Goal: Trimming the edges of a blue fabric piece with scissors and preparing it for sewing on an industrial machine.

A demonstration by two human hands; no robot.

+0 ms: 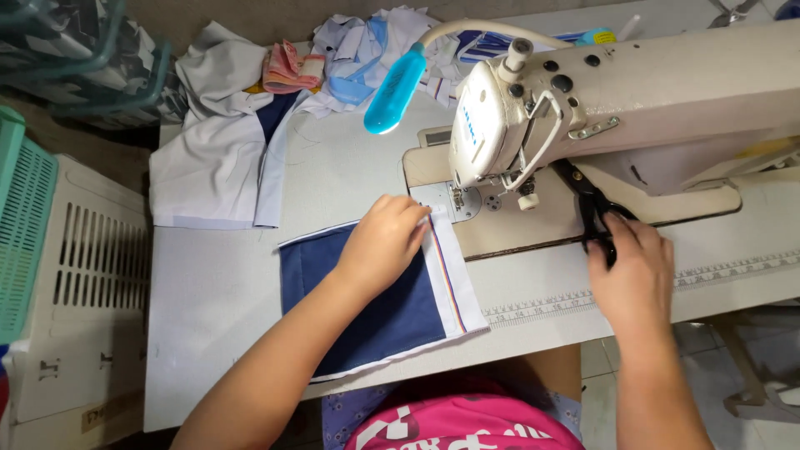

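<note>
The left hand lies flat, fingers together and pointing toward the needle, pressing down on a navy blue fabric piece that rests on the counter. The piece has a white border, and along its right edge runs a narrow striped ribbon in several colours. Its upper right corner sits just beside the metal needle plate of the cream sewing machine.

The right hand is curled around the handles of black scissors, whose blades lie on the machine bed under the arm and point away from the person.

A small blue label marks the front of the machine head; its lettering is left unread. A turquoise lamp on a pale bent neck hangs over the counter just left of the head. A printed ruler strip runs along the front of the counter to the right.

At the far left edge of the counter lies a heap of white and pale blue garments, with a folded pink cloth on top and a navy panel showing among them. Left of the counter stands a white slotted crate, with a green basket beside it. The person's pink patterned shirt shows at the bottom.
</note>
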